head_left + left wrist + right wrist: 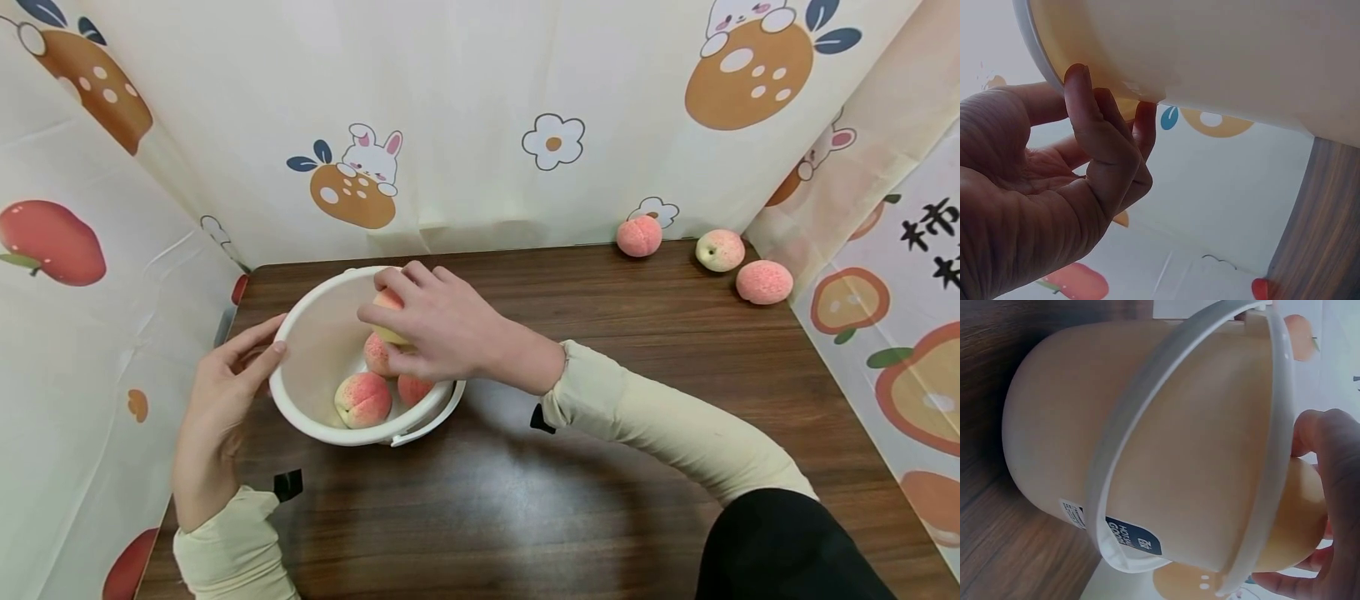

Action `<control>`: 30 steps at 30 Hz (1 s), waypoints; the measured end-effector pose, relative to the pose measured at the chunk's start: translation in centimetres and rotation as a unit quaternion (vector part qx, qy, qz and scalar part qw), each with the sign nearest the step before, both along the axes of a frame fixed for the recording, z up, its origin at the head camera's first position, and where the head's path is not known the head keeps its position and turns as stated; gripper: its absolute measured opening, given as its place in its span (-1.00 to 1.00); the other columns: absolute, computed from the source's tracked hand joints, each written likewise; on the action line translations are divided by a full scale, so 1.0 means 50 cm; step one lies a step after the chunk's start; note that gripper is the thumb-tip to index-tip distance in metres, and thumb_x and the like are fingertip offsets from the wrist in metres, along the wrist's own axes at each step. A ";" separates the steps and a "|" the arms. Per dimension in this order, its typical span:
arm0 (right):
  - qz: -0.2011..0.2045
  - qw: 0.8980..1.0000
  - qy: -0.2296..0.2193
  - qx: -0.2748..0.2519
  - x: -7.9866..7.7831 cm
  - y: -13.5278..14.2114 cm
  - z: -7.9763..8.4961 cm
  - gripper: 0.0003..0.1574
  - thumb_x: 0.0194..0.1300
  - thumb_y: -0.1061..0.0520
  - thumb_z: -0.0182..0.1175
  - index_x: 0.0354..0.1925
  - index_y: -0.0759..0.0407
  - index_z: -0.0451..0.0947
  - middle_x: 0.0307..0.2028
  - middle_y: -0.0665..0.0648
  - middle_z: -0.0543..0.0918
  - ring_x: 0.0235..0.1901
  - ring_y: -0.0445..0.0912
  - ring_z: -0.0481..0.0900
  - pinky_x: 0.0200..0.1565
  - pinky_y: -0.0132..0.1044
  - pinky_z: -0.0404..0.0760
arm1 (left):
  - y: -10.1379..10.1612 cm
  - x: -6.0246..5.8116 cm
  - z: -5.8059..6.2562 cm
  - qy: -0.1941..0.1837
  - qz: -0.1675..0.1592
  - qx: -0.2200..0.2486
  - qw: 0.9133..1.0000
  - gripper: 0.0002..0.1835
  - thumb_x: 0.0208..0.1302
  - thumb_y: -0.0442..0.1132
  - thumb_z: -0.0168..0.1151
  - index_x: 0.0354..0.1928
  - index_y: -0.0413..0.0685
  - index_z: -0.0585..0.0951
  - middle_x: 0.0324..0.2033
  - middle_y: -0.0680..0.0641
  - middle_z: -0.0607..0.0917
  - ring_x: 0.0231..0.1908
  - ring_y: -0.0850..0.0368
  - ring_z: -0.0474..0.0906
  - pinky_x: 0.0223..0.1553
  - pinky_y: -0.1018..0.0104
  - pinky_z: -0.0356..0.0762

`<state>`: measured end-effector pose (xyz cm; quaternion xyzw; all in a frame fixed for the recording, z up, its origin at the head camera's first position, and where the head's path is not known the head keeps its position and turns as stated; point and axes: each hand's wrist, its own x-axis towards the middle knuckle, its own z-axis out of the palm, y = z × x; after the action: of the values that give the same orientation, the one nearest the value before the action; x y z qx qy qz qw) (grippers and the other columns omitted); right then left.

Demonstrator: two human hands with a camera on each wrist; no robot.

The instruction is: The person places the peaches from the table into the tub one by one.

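Observation:
A white bucket [303,367] with its handle hanging down stands at the left of the brown table. My left hand [222,400] grips the bucket's rim on the left side, with the thumb over the edge and the fingers against the outer wall in the left wrist view. Over the bucket's mouth, my right hand [442,325] holds a yellow and pink peach [389,321]; in the right wrist view that peach [1300,515] shows at the rim between thumb and fingers. Several peaches lie inside, among them a pink one [363,400] near the front wall.
At the table's far right corner sit a pink peach [639,236], a pale yellow peach [720,251] and another pink peach [764,282]. Printed curtains [465,167] border the wooden table [570,500] at the back and sides. A label [1135,534] marks the bucket's side.

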<state>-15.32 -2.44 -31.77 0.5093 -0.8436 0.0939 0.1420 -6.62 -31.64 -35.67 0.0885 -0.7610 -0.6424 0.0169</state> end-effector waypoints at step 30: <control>0.029 0.980 -0.089 0.178 -0.007 -0.066 -0.022 -0.81 0.51 -0.05 0.11 -0.09 -0.11 0.64 -0.06 0.04 0.52 -0.19 0.06 0.49 -0.27 -0.14 0.54 | 0.004 0.003 0.003 0.002 0.009 -0.007 1.000 -0.59 0.43 -0.29 0.33 0.29 -0.01 0.67 -0.25 0.26 0.77 -0.43 0.35 0.65 -0.54 0.49 0.59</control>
<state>-15.66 -5.73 -32.88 0.5402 -0.8410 -0.0089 -0.0290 -6.47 -31.44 -35.53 0.0938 -0.7643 -0.6375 0.0253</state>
